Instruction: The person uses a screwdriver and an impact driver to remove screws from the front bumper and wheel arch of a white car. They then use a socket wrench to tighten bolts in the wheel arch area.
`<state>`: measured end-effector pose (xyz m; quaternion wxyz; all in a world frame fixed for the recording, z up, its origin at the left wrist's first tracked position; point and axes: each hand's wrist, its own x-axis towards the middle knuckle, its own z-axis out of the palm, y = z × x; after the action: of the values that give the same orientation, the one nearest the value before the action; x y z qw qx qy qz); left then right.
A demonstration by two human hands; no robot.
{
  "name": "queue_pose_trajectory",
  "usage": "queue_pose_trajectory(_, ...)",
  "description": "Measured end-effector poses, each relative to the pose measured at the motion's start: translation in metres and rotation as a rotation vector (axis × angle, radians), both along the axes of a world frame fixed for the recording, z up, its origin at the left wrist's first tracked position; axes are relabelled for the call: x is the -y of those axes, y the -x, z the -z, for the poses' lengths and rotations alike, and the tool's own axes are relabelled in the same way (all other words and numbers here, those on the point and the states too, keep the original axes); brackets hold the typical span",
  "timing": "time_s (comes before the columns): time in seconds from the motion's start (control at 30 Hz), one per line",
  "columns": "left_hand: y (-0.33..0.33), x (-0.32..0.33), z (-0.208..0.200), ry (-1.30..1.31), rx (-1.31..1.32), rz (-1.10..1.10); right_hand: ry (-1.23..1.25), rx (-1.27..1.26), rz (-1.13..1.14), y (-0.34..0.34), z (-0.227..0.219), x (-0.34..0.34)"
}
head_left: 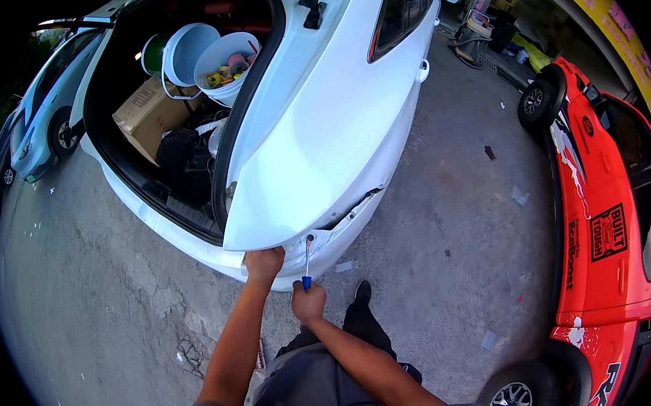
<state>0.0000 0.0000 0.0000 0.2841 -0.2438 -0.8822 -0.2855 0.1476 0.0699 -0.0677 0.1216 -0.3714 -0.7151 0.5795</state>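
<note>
Rough grey concrete ground (466, 268), a glossy white car (314, 143) with a crumpled white bumper (351, 221) and an open-fronted garage (554, 17) suggest a car-repair yard.

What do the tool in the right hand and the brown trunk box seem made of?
Tool handle: probably plastic, solid blue. Shaft: likely metal, slim and silvery. Brown box: apparently cardboard, matte, with flat faces and straight edges.

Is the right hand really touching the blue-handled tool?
Touching. The head view shows the right hand curled around the blue-handled tool, with some of the blue poking out past the fist.
</note>
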Motion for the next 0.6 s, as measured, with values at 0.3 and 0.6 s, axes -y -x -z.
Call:
queue_pose_trajectory(0.3,0.002,0.006,0.011,-0.087,0.028,0.024,0.593,0.123,-0.088,-0.011,-0.067,-0.025)
queue_pose_trajectory(0.6,0.006,0.003,0.007,-0.121,0.072,0.067,0.261,0.149,-0.213,-0.009,-0.078,-0.063)
